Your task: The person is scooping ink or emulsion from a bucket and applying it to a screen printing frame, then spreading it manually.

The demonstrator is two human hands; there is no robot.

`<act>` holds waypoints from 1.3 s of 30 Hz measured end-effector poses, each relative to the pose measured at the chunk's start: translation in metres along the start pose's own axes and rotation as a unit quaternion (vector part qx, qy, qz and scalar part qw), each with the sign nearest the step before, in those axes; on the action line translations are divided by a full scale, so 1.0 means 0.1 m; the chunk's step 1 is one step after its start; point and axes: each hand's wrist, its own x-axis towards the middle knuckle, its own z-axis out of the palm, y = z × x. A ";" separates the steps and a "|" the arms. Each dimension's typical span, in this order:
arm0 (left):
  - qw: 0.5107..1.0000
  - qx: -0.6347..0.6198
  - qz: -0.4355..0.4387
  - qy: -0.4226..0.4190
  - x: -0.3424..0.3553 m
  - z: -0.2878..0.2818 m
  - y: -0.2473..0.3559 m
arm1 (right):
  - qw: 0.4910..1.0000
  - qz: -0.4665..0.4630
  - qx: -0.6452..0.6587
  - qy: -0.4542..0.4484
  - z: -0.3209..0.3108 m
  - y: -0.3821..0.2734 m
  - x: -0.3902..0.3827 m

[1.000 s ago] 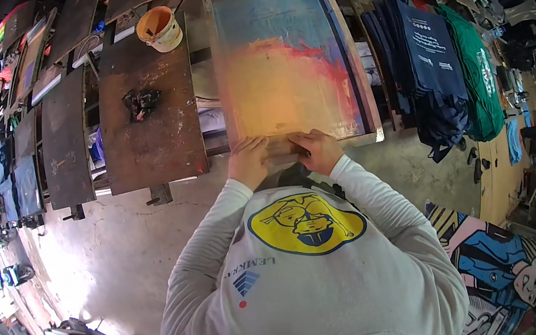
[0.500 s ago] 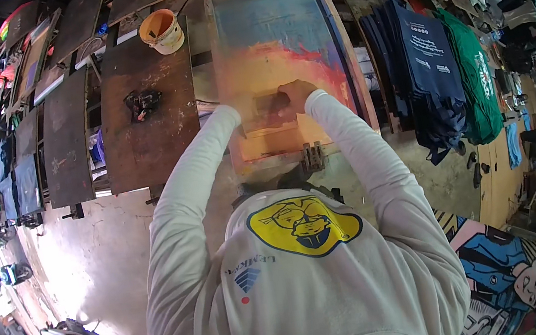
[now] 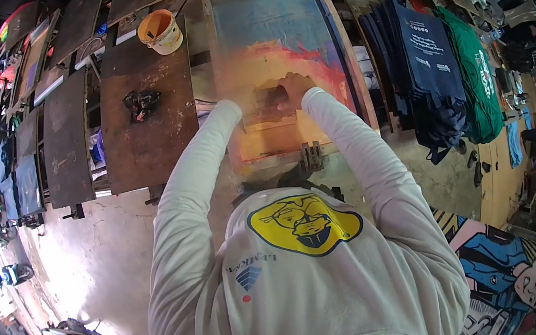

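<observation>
One framed screen (image 3: pixel 260 19) (paint-smeared) bears one block (image 3: pixel 268 96) between two hands (image 3: pixel 298 86).

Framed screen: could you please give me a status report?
Right hand gripping brown block; left hand indistinct, grip unclear. Framed screen beneath both. Bucket off to the left, not in the way.

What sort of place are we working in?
Likely a screen-printing workshop: there's an ink-stained, wood-framed mesh screen, dark wooden boards in rows, and what look like printed navy tote bags.
</observation>
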 end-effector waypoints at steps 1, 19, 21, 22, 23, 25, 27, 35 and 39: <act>1.000 0.000 0.001 0.000 -0.01 -0.02 0.01 | 1.000 -0.001 0.001 -0.002 -0.01 -0.01 0.00; 0.967 0.100 0.084 0.219 -0.38 0.41 0.13 | 0.985 -0.037 -0.027 0.168 0.32 -0.16 -0.51; 0.986 -0.028 0.037 0.157 -0.60 0.53 0.24 | 0.979 -0.065 -0.037 0.188 0.48 -0.20 -0.65; 0.987 -0.029 0.037 0.156 -0.66 0.58 0.27 | 0.980 -0.071 -0.011 0.183 0.53 -0.21 -0.71; 0.974 -0.021 0.070 0.216 -0.72 0.63 0.28 | 0.980 -0.074 -0.013 0.184 0.57 -0.23 -0.74; 0.956 -0.015 0.105 0.272 -0.80 0.73 0.31 | 0.979 -0.078 0.000 0.190 0.64 -0.26 -0.82; 0.961 -0.058 0.075 0.260 -0.85 0.81 0.33 | 0.979 -0.079 -0.005 0.189 0.66 -0.29 -0.87; 0.964 -0.051 0.077 0.248 -1.06 0.91 0.41 | 0.974 -0.086 -0.022 0.208 0.67 -0.40 -1.12; 0.964 -0.039 0.098 0.245 -1.16 0.96 0.43 | 0.979 -0.080 0.011 0.190 0.66 -0.45 -1.24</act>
